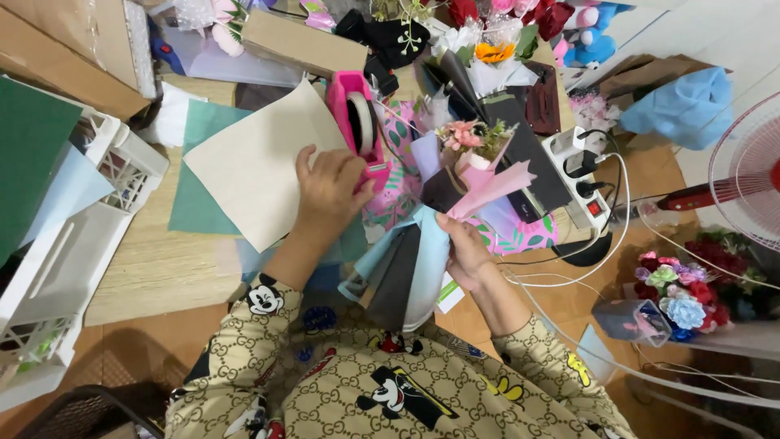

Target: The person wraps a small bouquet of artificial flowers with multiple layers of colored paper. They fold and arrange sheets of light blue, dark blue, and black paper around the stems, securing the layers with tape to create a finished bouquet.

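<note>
My right hand (465, 254) grips a small bouquet (467, 154) of pink flowers, wrapped in layers of pink, lilac, black and pale blue paper, by its lower stem part. My left hand (329, 189) rests on the base of a pink tape dispenser (358, 122) with a roll of clear tape; its fingers touch the dispenser's near end. A beige paper sheet (256, 162) lies just left of that hand, over a green sheet (195, 203).
A white plastic crate (73, 244) stands at the left. A white power strip (578, 175) with plugs and cables lies to the right. A fan (747, 171) and a box of artificial flowers (678, 293) sit at the far right. Cardboard, wrapping paper and flowers crowd the back.
</note>
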